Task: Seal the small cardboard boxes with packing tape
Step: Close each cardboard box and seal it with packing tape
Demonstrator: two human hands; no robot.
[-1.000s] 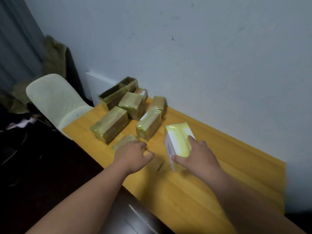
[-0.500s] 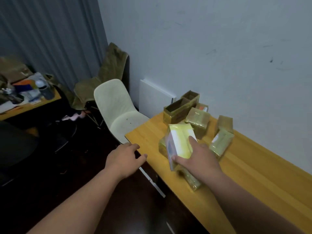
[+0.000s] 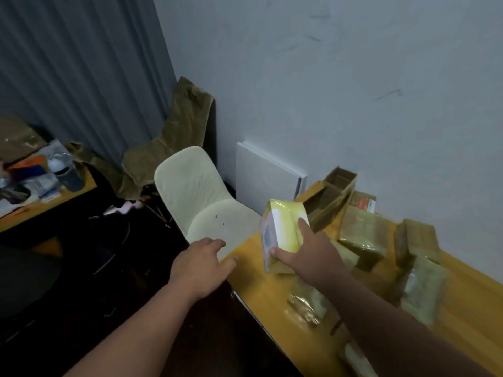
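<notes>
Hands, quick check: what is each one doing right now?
Left hand: open, fingers relaxed, holding nothing, near the table edge.
Right hand: gripping the yellow and white box, thumb on one side, fingers over the top.

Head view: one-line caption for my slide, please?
Right hand grips a yellow-and-white box above the wooden table; left hand hovers open beside it.
</notes>
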